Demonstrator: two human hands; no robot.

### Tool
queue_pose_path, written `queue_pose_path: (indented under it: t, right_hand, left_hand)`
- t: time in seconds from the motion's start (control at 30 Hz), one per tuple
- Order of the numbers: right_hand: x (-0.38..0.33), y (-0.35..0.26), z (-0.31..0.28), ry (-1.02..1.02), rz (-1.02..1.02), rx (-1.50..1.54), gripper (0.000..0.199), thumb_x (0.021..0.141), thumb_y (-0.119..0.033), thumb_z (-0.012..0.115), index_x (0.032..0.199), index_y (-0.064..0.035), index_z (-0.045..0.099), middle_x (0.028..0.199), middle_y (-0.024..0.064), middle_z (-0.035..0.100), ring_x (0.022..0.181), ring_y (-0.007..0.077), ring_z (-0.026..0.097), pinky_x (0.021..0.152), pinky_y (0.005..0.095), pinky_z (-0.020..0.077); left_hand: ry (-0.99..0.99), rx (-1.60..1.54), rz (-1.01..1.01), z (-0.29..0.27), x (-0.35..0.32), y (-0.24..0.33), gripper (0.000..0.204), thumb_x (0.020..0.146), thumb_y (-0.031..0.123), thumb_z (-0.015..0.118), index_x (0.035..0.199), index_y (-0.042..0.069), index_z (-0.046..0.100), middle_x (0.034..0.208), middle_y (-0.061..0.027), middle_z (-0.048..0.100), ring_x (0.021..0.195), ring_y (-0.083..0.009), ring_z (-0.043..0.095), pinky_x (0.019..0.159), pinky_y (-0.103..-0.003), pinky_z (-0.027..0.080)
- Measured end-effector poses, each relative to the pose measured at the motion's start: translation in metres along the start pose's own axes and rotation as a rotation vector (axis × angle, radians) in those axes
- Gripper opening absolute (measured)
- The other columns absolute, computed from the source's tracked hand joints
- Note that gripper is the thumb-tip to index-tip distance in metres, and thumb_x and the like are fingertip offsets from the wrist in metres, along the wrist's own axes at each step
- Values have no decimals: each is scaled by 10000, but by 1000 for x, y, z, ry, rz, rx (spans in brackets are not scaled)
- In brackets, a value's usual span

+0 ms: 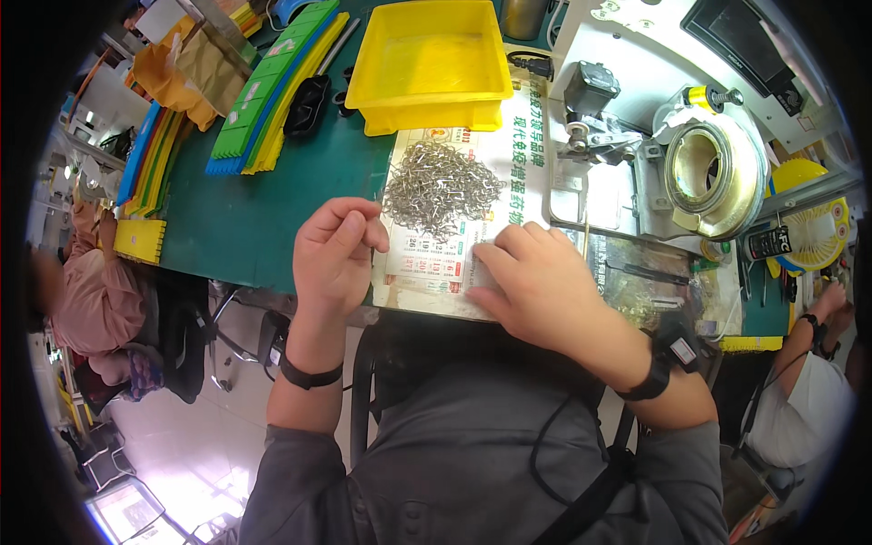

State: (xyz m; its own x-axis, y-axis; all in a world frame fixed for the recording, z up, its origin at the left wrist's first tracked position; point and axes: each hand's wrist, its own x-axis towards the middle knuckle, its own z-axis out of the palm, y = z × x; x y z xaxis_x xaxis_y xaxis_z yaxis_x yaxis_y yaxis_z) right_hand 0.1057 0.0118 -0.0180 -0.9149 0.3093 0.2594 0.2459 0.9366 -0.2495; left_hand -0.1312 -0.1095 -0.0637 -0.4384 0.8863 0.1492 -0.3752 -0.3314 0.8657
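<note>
A heap of small bent silvery metal pieces (442, 188) lies on a printed paper sheet (413, 292) in front of me. Just left of the heap, my left hand (336, 250) is raised with thumb and fingers pinched together; whatever sits in the pinch is too small to make out. My right hand (540, 282) rests on the sheet's right side, below the heap. Its thumb and forefinger are apart, with nothing visible between them, while the other fingertips are partly hidden.
A yellow plastic bin (427, 68) stands behind the heap. At right is a bench machine with a wire spool (704, 168); tweezers (649, 272) lie nearer. Green, blue and yellow strips (272, 91) are stacked at left on the green mat (218, 209). People sit on both sides.
</note>
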Motion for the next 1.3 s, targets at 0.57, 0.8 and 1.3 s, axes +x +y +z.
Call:
queue_pose_path:
  t: [0.57,0.8,1.3]
  right_hand:
    - [2,2,2,-9,1,-14,368,842,-351,751,1045,-55,672,982,79,608,952,259,575,808,400,444]
    - [0,5,-2,16,6,14,278,853,-315,736,965,-69,670,943,77,613,919,257,592,786,393,452]
    - [10,23,2,-8,-47,-112,27,787,-125,640,789,-99,632,790,60,590,770,270,637,675,413,519]
  left_hand:
    - [-32,-26,39,3,-2,-2,200,1029,108,571,1102,-61,650,833,-95,655,794,-170,605,769,-285,461]
    - [-19,66,22,9,2,-1,197,1023,148,594,1087,-33,639,828,-66,607,771,-193,560,748,-313,461]
    - [-28,0,33,6,-1,-4,198,1024,110,589,1097,-63,651,836,-91,655,789,-165,606,749,-277,450]
